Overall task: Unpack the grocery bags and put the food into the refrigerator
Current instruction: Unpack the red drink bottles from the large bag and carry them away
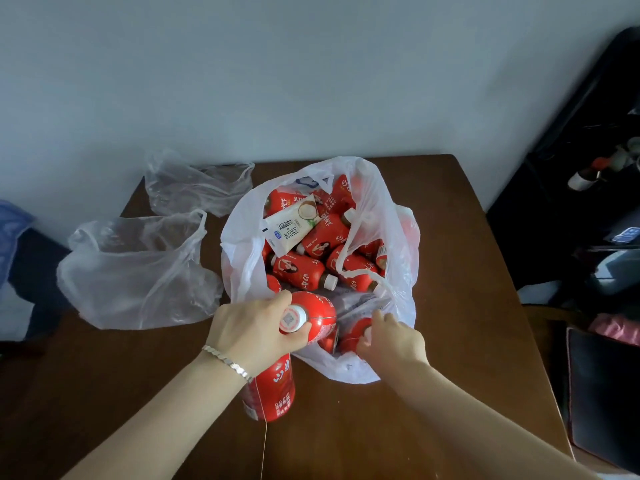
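Brown wooden table (450,306) against a pale wall (311,81): a white plastic bag (398,237) stands open at its middle, packed with red-labelled, white-capped bottles (301,271) and one white pouch (287,230) printed with a coconut. The person's left hand (252,327), bracelet (227,362) on the wrist, curls its fingers round a top bottle (311,317) at the bag's near rim. A low bottle (268,389) shows under that wrist, its hold unclear. The right hand (391,341) grips a third bottle (356,334) inside the bag. Two clear bags (138,271) lie crumpled at left.

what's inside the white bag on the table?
Red bottles piled on their sides, with a white coconut-print pouch on top. Left hand and right hand each hold one at the near edge. Lower layers are covered.
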A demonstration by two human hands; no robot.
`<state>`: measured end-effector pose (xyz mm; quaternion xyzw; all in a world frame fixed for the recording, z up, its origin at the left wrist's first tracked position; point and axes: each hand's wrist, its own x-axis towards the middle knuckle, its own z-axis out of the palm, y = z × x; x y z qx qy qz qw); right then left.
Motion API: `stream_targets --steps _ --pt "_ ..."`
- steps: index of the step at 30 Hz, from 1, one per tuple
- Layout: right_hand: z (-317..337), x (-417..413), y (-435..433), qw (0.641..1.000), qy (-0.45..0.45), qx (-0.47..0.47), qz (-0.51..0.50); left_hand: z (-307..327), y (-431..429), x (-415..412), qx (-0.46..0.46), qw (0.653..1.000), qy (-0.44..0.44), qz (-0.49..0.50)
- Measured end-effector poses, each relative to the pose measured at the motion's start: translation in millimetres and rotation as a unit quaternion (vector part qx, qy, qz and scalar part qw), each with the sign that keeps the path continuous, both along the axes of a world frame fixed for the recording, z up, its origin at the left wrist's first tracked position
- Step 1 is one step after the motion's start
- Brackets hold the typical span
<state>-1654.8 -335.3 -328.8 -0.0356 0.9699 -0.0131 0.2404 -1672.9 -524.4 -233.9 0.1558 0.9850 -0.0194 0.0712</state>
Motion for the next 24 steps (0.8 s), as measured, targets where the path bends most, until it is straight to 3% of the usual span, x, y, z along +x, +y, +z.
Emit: stream_targets --steps 2,7,10,13,17,22,24 --pt "-2 -8 -8 0.999 -0.015 0.013 0.044 2 -6 1 0.007 1.0 0.004 0.01" --pt "13 -11 -27 0.98 0.002 -0.157 -0.118 10 -23 4 0.036 0.999 0.021 -0.004" --pt "39 0 -24 0.957 0.075 -0.208 -0.189 18 -30 -6 0.043 0.996 0.056 -0.061" --pt "79 14 -23 0.936 0.153 -0.198 -0.246 27 -30 -20 0.059 0.984 0.084 -0.144" --pt "123 42 -22 0.894 0.248 -0.184 -0.324 45 -16 -26 0.059 0.964 0.052 -0.252" --pt "161 111 -10 0.839 0.32 -0.137 -0.418 68 30 -8 0.05 0.913 0.069 -0.399" --pt "173 150 -4 0.819 0.344 -0.091 -0.451 74 53 13 0.086 0.88 0.099 -0.457"
